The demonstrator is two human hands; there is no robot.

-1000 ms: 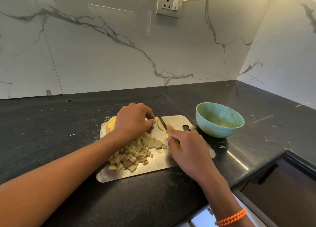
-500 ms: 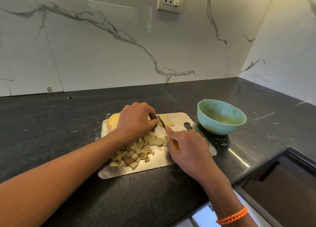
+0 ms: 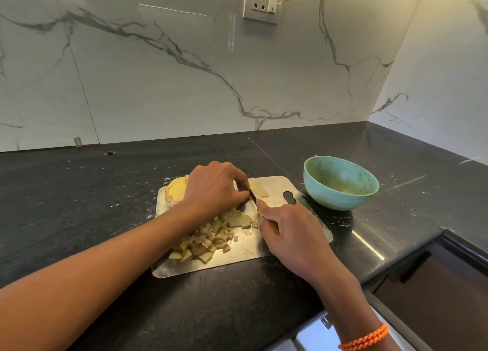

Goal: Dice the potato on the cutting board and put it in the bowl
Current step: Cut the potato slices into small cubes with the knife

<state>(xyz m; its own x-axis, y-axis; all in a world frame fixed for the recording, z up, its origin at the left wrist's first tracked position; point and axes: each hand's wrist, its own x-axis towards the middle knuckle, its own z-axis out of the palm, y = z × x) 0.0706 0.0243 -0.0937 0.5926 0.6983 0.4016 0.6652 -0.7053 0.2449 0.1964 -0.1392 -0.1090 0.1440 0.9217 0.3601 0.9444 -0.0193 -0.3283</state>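
Observation:
A steel cutting board [image 3: 248, 260] lies on the black counter. On its far left corner sits a large uncut potato piece [image 3: 175, 193]. My left hand [image 3: 214, 186] curls over a potato slice beside it; most of that slice is hidden. My right hand [image 3: 287, 231] grips a yellow-handled knife [image 3: 253, 196], its dark blade down at my left fingertips. A thin cut slice [image 3: 258, 188] lies just beyond the blade. A heap of diced potato [image 3: 208, 239] covers the board's middle. The teal bowl [image 3: 340, 183] stands to the right of the board.
The black counter [image 3: 79, 205] ends in a front edge at the lower right, with a dark drawer front [image 3: 435, 284] below. Marble walls close the back and right. A wall socket [image 3: 262, 3] is above. A small hole [image 3: 108, 153] marks the counter's back left.
The knife blade has shifted left, closer to my left fingertips, and a thin slice now lies free beyond it. My view has tilted slightly downward.

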